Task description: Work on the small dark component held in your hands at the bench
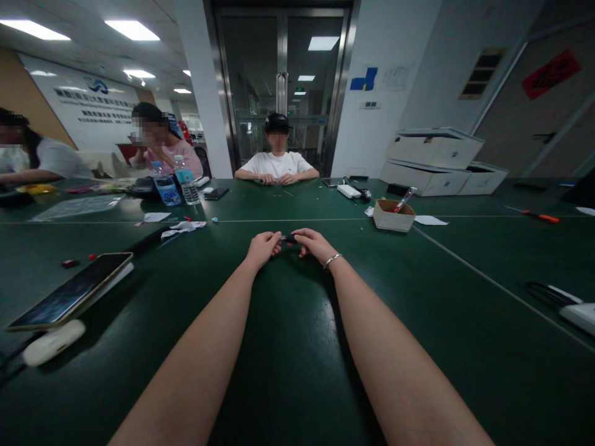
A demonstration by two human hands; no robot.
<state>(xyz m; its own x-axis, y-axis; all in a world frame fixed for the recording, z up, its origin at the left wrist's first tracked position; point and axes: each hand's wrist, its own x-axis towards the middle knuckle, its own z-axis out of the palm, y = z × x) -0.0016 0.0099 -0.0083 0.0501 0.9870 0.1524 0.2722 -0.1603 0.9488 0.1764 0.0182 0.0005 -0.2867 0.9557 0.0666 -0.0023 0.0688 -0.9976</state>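
Both hands meet over the green table (288, 322), arms stretched forward. Between them is a small black object with a greyish, metal-looking end (289, 238); it is too small for me to tell its kind. My left hand (264, 249) pinches the greyish end between thumb and fingers. The black end is gripped by my right hand (316, 244), which has a silver bracelet (332, 261) at its wrist. Fingers cover part of the object.
To the left lie a phone (74, 288), a white rounded device (54, 342) and paper scraps (183, 228). Water bottles (186, 179) stand behind them. At right are a small box (393, 215), an orange-handled screwdriver (542, 216) and white boxes (432, 152). A person (277, 162) sits opposite.
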